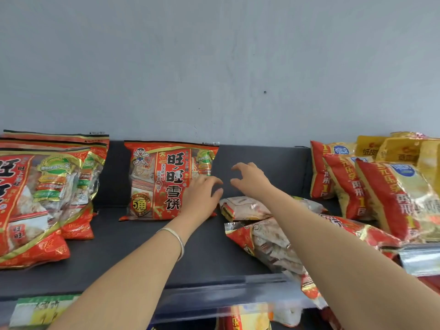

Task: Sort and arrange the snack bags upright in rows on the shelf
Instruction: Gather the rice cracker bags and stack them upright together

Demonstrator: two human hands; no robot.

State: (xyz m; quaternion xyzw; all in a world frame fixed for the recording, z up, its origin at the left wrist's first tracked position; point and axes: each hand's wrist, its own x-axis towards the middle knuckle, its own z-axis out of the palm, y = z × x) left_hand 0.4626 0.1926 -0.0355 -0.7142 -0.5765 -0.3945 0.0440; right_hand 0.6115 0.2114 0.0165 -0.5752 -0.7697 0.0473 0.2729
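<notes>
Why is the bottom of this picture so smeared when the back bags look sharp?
Head view: the shelf's front strip and price label are blurred; the upright red bag is readable; glare shines on the fallen bag.

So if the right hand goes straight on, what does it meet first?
Probably the right edge of the upright red bag; if the right hand passes it, the dark back panel. Depth is unclear.

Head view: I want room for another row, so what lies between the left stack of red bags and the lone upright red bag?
Nothing: the head view shows bare dark shelf between the left stack and the upright red bag.
</notes>
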